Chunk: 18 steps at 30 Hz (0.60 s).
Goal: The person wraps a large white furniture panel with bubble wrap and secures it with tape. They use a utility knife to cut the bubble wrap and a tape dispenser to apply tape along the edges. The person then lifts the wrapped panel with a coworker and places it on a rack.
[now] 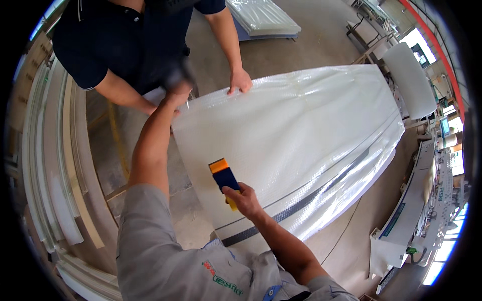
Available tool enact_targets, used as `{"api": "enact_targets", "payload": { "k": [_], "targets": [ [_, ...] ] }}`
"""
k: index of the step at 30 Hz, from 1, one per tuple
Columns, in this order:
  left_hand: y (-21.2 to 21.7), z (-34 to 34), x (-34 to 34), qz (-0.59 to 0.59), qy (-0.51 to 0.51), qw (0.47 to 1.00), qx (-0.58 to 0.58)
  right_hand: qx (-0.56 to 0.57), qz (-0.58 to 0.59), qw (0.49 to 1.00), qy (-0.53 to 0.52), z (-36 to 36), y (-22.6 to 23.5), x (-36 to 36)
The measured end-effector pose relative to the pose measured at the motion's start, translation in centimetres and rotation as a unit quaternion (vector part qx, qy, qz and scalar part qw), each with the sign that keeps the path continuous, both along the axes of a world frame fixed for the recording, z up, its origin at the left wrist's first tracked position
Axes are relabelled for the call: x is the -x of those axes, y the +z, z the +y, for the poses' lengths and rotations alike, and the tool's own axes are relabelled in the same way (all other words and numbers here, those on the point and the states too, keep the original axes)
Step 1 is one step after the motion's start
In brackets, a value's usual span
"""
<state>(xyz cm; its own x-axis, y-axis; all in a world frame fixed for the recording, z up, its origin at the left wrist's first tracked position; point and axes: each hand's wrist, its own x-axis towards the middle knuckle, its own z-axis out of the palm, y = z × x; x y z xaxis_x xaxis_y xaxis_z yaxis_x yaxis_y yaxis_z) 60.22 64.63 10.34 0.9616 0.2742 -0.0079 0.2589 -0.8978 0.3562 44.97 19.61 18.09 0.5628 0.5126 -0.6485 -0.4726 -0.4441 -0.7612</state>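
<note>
Right hand (pixel 245 199) grasps the tool (pixel 225 179) over the wrap (pixel 301 135).
Tool seems light and stiff, best held by its yellow end; wrap looks soft, slippery, best taken by edges. Left hand (pixel 176 96) is blurred near wrap's far-left corner; its grip I cannot tell.

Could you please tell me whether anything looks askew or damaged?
Nothing looks clearly damaged or spilled; only the plastic wrap is rumpled along its lower right side, where it looks looser than the smoother stretch near the right hand.
</note>
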Motion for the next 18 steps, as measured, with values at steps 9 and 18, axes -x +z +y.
{"api": "enact_targets", "payload": {
  "k": [9,18],
  "targets": [
    [-11.3,7.4,1.1,0.021,0.141,0.987,-0.071,0.032,-0.025,0.999,0.035,3.9,-2.8,1.0],
    [-1.6,-6.7,-0.7,0.198,0.153,0.966,0.061,0.135,-0.034,0.989,0.039,0.5,-3.3,1.6]
  ]
}}
